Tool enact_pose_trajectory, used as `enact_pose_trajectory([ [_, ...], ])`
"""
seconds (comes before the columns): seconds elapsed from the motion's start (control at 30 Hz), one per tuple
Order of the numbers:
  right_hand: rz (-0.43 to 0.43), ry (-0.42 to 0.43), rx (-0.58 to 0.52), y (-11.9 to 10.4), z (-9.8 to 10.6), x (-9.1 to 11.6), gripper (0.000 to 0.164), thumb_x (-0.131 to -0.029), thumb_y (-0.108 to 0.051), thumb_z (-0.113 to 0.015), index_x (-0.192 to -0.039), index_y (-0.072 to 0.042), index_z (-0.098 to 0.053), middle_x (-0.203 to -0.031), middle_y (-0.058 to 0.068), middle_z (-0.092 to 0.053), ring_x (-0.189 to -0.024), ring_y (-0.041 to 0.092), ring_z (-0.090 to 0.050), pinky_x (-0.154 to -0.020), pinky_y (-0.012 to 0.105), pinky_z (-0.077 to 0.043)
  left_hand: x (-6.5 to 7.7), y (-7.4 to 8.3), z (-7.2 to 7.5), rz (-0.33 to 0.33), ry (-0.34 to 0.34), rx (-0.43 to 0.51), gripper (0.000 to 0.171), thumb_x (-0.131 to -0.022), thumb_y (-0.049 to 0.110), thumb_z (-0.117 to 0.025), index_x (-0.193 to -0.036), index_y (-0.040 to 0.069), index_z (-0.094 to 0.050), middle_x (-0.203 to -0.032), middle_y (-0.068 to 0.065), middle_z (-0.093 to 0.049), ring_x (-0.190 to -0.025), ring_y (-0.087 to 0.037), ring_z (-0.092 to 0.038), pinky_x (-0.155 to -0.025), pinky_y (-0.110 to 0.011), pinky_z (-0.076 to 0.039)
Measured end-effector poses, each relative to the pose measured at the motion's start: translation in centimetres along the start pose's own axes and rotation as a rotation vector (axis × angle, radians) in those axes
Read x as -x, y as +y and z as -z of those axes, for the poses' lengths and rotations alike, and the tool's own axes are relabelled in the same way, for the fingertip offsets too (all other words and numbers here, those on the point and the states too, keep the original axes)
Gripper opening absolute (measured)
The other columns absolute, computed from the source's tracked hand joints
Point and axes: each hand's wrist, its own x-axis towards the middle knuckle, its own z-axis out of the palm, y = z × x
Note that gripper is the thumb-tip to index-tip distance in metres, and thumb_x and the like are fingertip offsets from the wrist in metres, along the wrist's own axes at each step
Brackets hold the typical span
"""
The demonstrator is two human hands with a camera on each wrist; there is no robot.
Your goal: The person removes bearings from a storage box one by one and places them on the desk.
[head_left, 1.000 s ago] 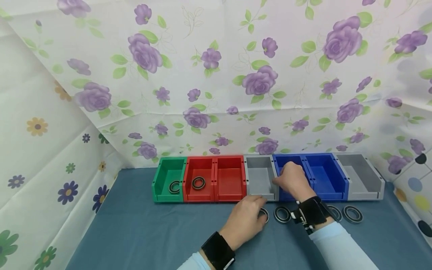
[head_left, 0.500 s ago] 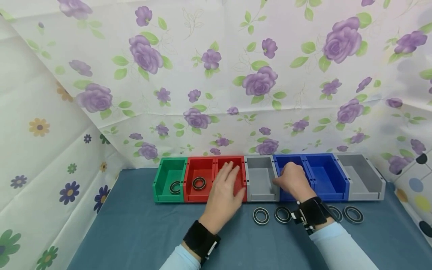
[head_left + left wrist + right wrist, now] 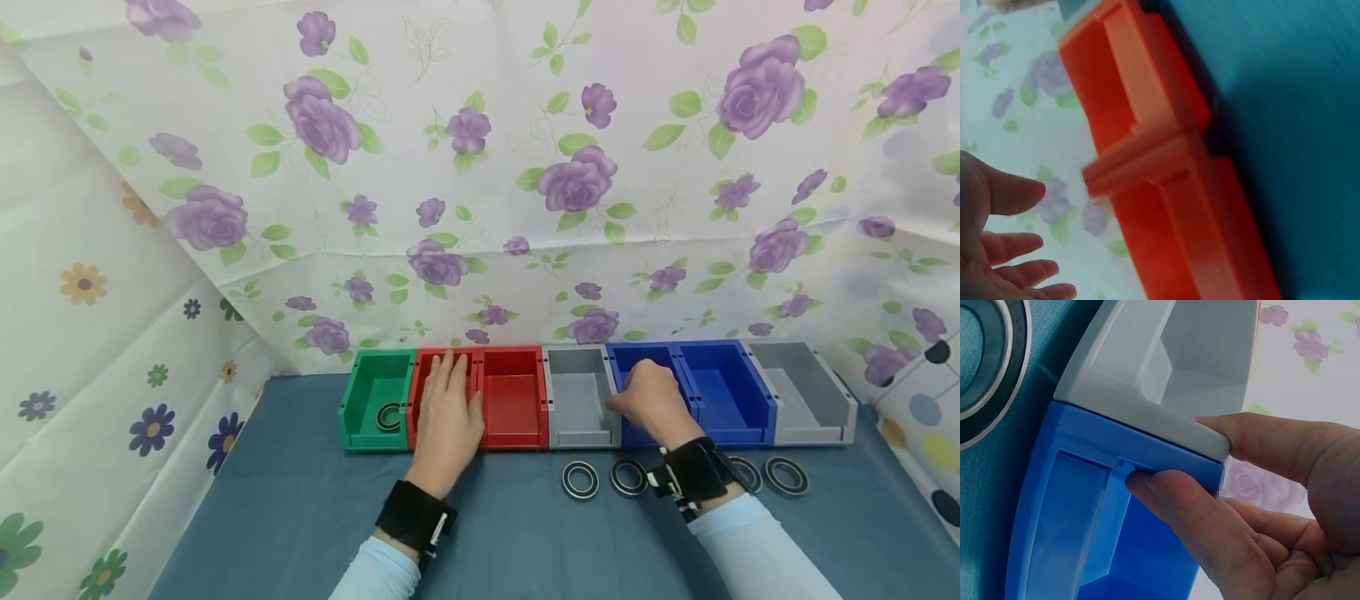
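Note:
My left hand (image 3: 446, 417), fingers straight and thumb apart, is over the left red bin (image 3: 413, 417) and hides most of its inside. In the left wrist view that hand (image 3: 1004, 256) shows bare fingers beside the red bins (image 3: 1141, 150). My right hand (image 3: 654, 402) pinches the adjoining side walls of a grey bin (image 3: 581, 438) and a blue bin (image 3: 636, 437). The right wrist view has the thumb on the grey wall (image 3: 1166, 422) and a finger inside the blue wall (image 3: 1166, 464). A bearing (image 3: 380, 417) lies in the green bin (image 3: 375, 442).
Several bearings lie on the blue cloth (image 3: 525, 533) before the bins, among them one bearing (image 3: 565, 481) below the grey bin and another (image 3: 768, 477) at the right. A blue bin (image 3: 727, 392) and a grey bin (image 3: 813, 436) end the row. Floral cloth (image 3: 510, 192) hangs behind.
My left hand has left the bearing below the grey bin and moved left, past the right red bin to the left red one, covering the bearing seen there. My right hand has stayed put.

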Motion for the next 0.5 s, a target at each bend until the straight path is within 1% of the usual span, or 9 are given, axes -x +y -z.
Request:
enact_pose_trajectory([
  [0.13,-0.001,0.002,-0.001,0.0,0.0,0.0,0.042,-0.074,-0.023,-0.073,-0.051,-0.013,-0.040,-0.050,-0.004,-0.026,-0.041,0.013,-0.036,-0.041,0.026,-0.033,0.1,-0.9,-0.3,0.088,-0.066,-0.026,0.061,-0.085,0.016,-0.065,-0.139,0.003,-0.039,-0.145,-0.016,-0.031,-0.133,-0.035,-0.025,-0.100,-0.046,-0.030],
  [0.23,0.001,0.004,0.000,0.0,0.0,0.0,0.042,-0.074,-0.023,-0.073,-0.050,-0.013,-0.040,-0.050,-0.004,-0.026,-0.041,0.013,-0.036,-0.041,0.026,-0.034,0.2,-1.5,-0.6,0.137,-0.116,-0.028,0.060,-0.086,0.014,-0.064,-0.139,0.003,-0.039,-0.144,-0.018,-0.031,-0.132,-0.037,-0.024,-0.098,-0.046,-0.032],
  [0.37,0.003,0.003,0.005,0.1,-0.1,-0.1,0.043,-0.074,-0.024,-0.073,-0.050,-0.013,-0.040,-0.050,-0.004,-0.026,-0.041,0.013,-0.034,-0.041,0.026,-0.033,0.2,-2.1,-1.1,0.175,-0.164,-0.027,0.058,-0.086,0.014,-0.064,-0.138,0.001,-0.041,-0.144,-0.021,-0.031,-0.131,-0.040,-0.025,-0.092,-0.047,-0.037],
  [0.5,0.001,0.002,0.005,0.1,-0.1,-0.1,0.042,-0.074,-0.024,-0.073,-0.050,-0.013,-0.040,-0.050,-0.004,-0.026,-0.041,0.013,-0.033,-0.040,0.026,-0.031,0.2,-2.6,-1.5,0.202,-0.209,-0.045,0.057,-0.086,0.014,-0.064,-0.137,0.001,-0.041,-0.143,-0.022,-0.031,-0.130,-0.040,-0.028,-0.092,-0.047,-0.038],
])
